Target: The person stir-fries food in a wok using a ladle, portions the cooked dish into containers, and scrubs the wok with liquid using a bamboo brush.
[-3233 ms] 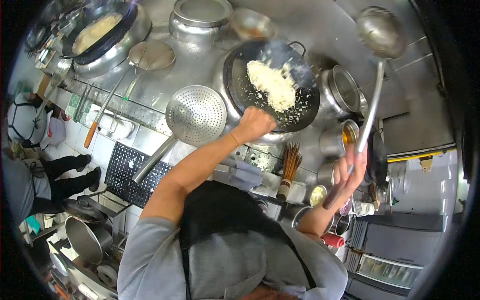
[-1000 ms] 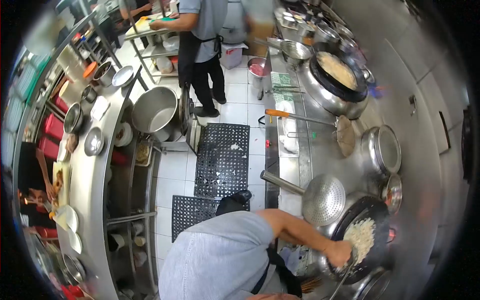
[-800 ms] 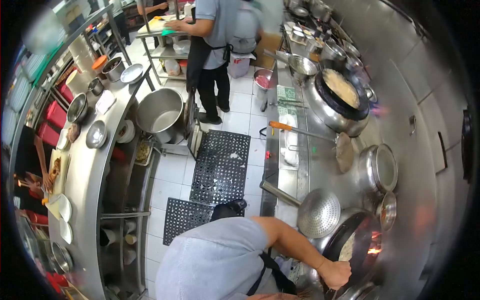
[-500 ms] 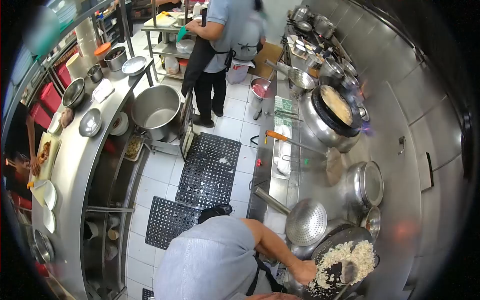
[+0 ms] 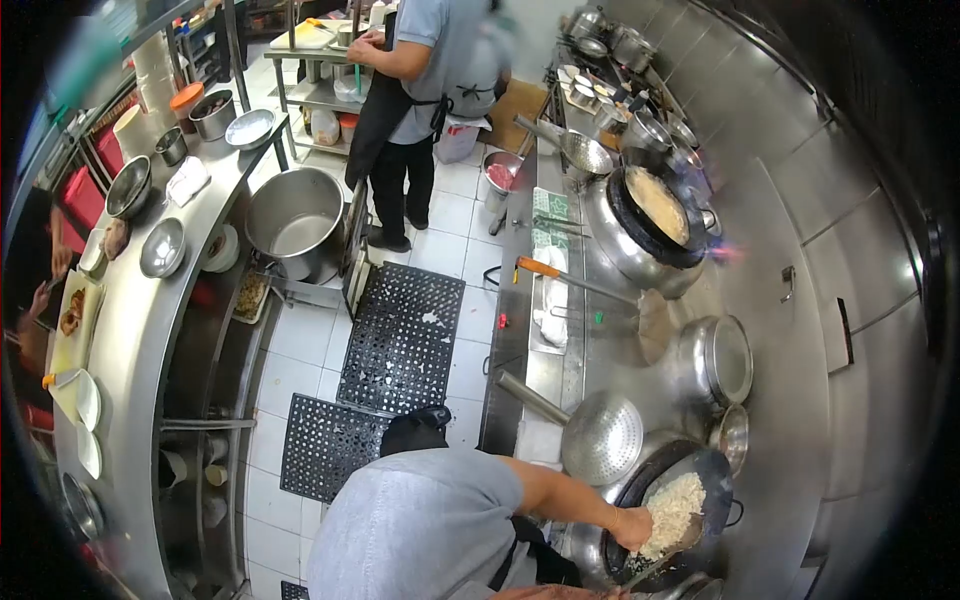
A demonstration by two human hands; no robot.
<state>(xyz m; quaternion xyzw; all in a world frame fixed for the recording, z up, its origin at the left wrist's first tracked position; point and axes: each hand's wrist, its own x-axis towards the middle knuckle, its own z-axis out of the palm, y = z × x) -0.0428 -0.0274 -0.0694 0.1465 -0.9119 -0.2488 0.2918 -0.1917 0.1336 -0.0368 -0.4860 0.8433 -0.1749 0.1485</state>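
Observation:
My left hand (image 5: 634,528) is closed at the near side of a dark wok (image 5: 715,480), apparently gripping its edge. The wok is tilted, and a pale, crumbly heap of fried rice (image 5: 674,510) lies in its near part. A ladle (image 5: 655,572) reaches into the rice from the bottom edge. Its handle leads to my right hand (image 5: 612,594), which is almost wholly cut off there. Beside the wok, on the stove, rests a big perforated strainer (image 5: 602,440) with a long handle.
Further along the stove stand a wok of cloudy liquid (image 5: 657,205), a lidded pot (image 5: 728,358) and a spatula with an orange handle (image 5: 540,267). Behind me are rubber mats (image 5: 400,330), a large steel pot (image 5: 293,215) and a steel counter (image 5: 130,330). A co-worker (image 5: 405,110) stands further off.
The wok has tipped and the rice has slid together from a wide spread into a heap. My left hand has moved with the wok. The view has shifted slightly.

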